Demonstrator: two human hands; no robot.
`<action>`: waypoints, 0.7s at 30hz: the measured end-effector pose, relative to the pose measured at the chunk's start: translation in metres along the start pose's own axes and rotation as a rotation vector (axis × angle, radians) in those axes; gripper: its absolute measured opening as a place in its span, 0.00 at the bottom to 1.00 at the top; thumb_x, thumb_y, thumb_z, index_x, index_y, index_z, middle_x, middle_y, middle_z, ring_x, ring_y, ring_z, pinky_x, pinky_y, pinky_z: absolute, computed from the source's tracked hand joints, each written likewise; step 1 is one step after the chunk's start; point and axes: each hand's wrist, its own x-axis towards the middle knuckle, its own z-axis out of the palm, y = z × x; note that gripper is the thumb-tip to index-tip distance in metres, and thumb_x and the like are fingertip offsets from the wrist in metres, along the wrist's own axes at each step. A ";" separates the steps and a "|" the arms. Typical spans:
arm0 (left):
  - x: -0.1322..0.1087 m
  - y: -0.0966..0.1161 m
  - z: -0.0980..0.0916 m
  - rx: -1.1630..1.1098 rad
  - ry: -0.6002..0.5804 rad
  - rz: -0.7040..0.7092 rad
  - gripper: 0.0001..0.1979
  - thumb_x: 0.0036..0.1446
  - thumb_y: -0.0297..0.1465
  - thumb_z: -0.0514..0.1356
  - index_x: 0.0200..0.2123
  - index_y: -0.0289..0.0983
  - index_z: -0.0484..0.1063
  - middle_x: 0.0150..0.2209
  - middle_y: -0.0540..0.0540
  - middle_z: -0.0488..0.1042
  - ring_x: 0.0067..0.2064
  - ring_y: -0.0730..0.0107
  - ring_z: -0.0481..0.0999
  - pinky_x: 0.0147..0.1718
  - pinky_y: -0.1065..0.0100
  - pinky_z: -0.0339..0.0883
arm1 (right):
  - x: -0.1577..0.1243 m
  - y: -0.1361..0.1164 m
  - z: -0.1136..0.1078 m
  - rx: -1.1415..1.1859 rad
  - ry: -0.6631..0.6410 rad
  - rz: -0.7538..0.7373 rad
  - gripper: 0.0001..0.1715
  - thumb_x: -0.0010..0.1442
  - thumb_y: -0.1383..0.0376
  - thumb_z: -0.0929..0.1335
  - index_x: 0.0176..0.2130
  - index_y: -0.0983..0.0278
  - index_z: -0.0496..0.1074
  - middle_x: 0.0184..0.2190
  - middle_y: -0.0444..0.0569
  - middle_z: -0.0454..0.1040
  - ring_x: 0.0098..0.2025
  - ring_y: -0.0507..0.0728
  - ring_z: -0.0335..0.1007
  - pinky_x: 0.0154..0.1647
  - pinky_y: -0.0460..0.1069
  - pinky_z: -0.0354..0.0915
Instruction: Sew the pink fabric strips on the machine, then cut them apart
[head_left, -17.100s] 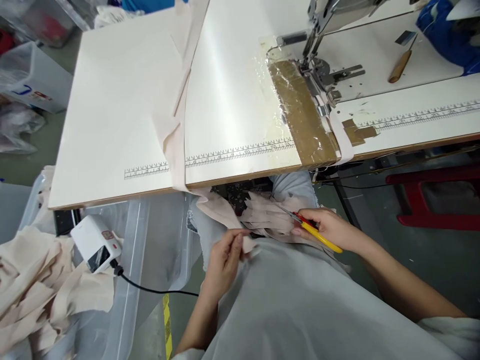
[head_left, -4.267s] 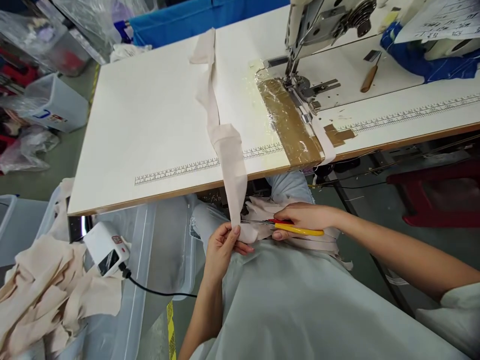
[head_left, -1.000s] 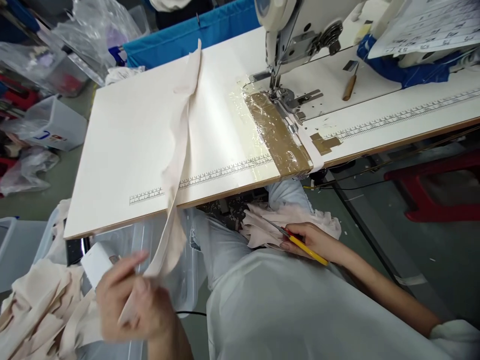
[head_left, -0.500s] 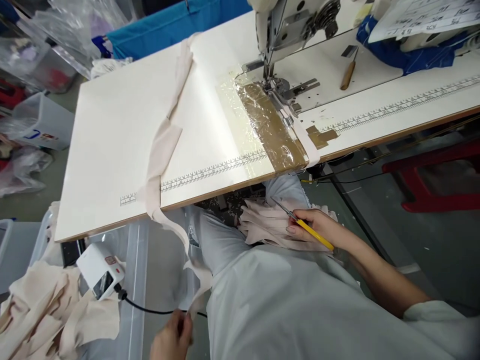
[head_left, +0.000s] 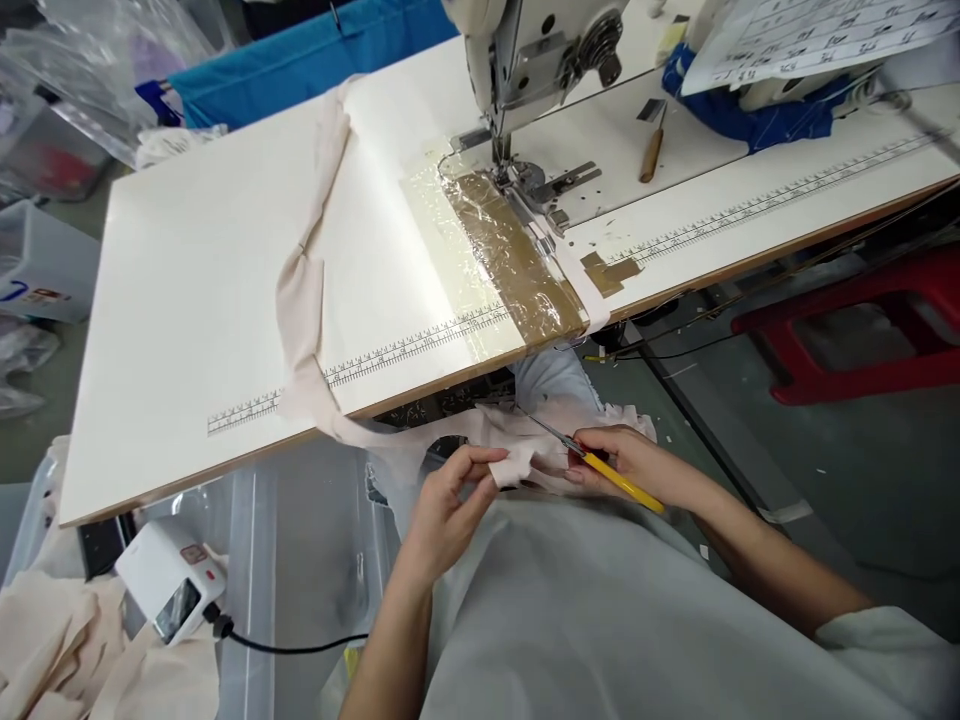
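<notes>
Over my lap, my left hand (head_left: 459, 498) pinches the end of a pale pink fabric strip (head_left: 304, 300). From there the strip runs left, up over the table edge and across the white tabletop. Close by on the right, my right hand (head_left: 619, 462) is closed on yellow-handled scissors (head_left: 626, 485), blades pointing up and left. More pale pink fabric strips (head_left: 555, 420) lie bunched on my lap beneath both hands. Whether the right fingers also touch this fabric I cannot tell.
A sewing machine (head_left: 517, 90) stands on the white table (head_left: 187, 270). A wooden-handled tool (head_left: 652, 155) lies right of it. At lower left, a white device (head_left: 169, 580) with a black cable sits by a plastic bin (head_left: 251, 600) and fabric pieces (head_left: 45, 630). A red stool (head_left: 847, 340) stands right.
My left hand has come up and right from beside the bin to the lap, bringing the strip's end near the scissors. My right hand keeps the scissors in place. The view has shifted slightly.
</notes>
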 end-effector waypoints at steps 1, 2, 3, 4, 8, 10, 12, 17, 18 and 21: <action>0.003 -0.003 0.002 0.116 0.108 0.035 0.12 0.63 0.41 0.60 0.38 0.39 0.77 0.31 0.45 0.76 0.35 0.65 0.76 0.37 0.66 0.70 | 0.001 -0.001 -0.001 0.000 -0.008 0.003 0.28 0.62 0.44 0.64 0.25 0.60 0.56 0.22 0.39 0.56 0.26 0.51 0.51 0.27 0.46 0.51; 0.006 -0.005 0.003 0.227 0.218 0.079 0.12 0.62 0.41 0.61 0.32 0.40 0.76 0.29 0.46 0.73 0.34 0.66 0.73 0.34 0.67 0.69 | 0.003 -0.001 -0.002 0.001 -0.019 0.006 0.28 0.61 0.43 0.64 0.25 0.60 0.56 0.22 0.39 0.55 0.26 0.51 0.51 0.27 0.46 0.51; 0.007 -0.008 0.005 0.309 0.308 0.120 0.13 0.61 0.40 0.62 0.29 0.39 0.75 0.30 0.46 0.72 0.33 0.68 0.71 0.32 0.68 0.67 | 0.005 -0.002 -0.003 0.002 -0.033 0.009 0.28 0.61 0.43 0.64 0.25 0.60 0.55 0.22 0.39 0.55 0.26 0.51 0.51 0.27 0.46 0.51; 0.007 -0.009 0.006 0.351 0.368 0.146 0.13 0.60 0.40 0.62 0.28 0.39 0.75 0.33 0.46 0.71 0.32 0.70 0.70 0.30 0.69 0.66 | 0.008 -0.003 -0.004 0.004 -0.052 0.014 0.29 0.61 0.43 0.64 0.25 0.60 0.54 0.22 0.39 0.55 0.26 0.51 0.51 0.27 0.46 0.51; 0.004 -0.010 0.004 0.124 0.296 -0.027 0.18 0.60 0.45 0.61 0.28 0.38 0.72 0.28 0.48 0.74 0.20 0.77 0.64 0.20 0.72 0.60 | 0.024 -0.008 -0.007 -0.015 -0.206 0.025 0.26 0.62 0.44 0.62 0.26 0.60 0.57 0.23 0.40 0.58 0.27 0.52 0.54 0.27 0.46 0.52; 0.004 -0.009 0.002 -0.115 0.178 -0.201 0.20 0.58 0.50 0.62 0.29 0.38 0.71 0.17 0.52 0.70 0.15 0.75 0.64 0.17 0.72 0.59 | 0.032 -0.011 -0.010 -0.047 -0.296 0.016 0.26 0.62 0.44 0.61 0.27 0.61 0.57 0.23 0.41 0.59 0.27 0.52 0.54 0.27 0.46 0.52; 0.005 -0.009 0.001 -0.316 0.115 -0.314 0.22 0.53 0.52 0.65 0.31 0.37 0.72 0.15 0.51 0.72 0.17 0.70 0.72 0.17 0.72 0.64 | 0.040 -0.015 -0.014 -0.077 -0.374 0.008 0.27 0.62 0.43 0.61 0.26 0.60 0.55 0.23 0.40 0.58 0.26 0.51 0.53 0.26 0.46 0.51; 0.007 -0.013 -0.001 -0.506 0.137 -0.369 0.24 0.46 0.50 0.70 0.33 0.34 0.75 0.23 0.45 0.80 0.27 0.60 0.82 0.26 0.69 0.74 | 0.054 -0.024 -0.021 -0.070 -0.522 -0.001 0.27 0.61 0.42 0.62 0.26 0.60 0.56 0.22 0.40 0.56 0.25 0.51 0.50 0.24 0.46 0.50; 0.007 -0.014 -0.001 -0.518 0.145 -0.372 0.24 0.46 0.50 0.71 0.32 0.35 0.75 0.23 0.45 0.79 0.27 0.60 0.82 0.26 0.69 0.75 | 0.056 -0.025 -0.021 -0.071 -0.544 0.003 0.28 0.61 0.42 0.62 0.25 0.60 0.56 0.22 0.40 0.56 0.25 0.51 0.50 0.24 0.46 0.50; 0.006 -0.017 -0.002 -0.535 0.168 -0.375 0.23 0.46 0.50 0.71 0.30 0.35 0.74 0.22 0.46 0.79 0.26 0.61 0.82 0.25 0.69 0.75 | 0.060 -0.025 -0.019 -0.072 -0.588 0.027 0.28 0.60 0.41 0.62 0.25 0.61 0.57 0.21 0.39 0.55 0.25 0.51 0.50 0.24 0.47 0.50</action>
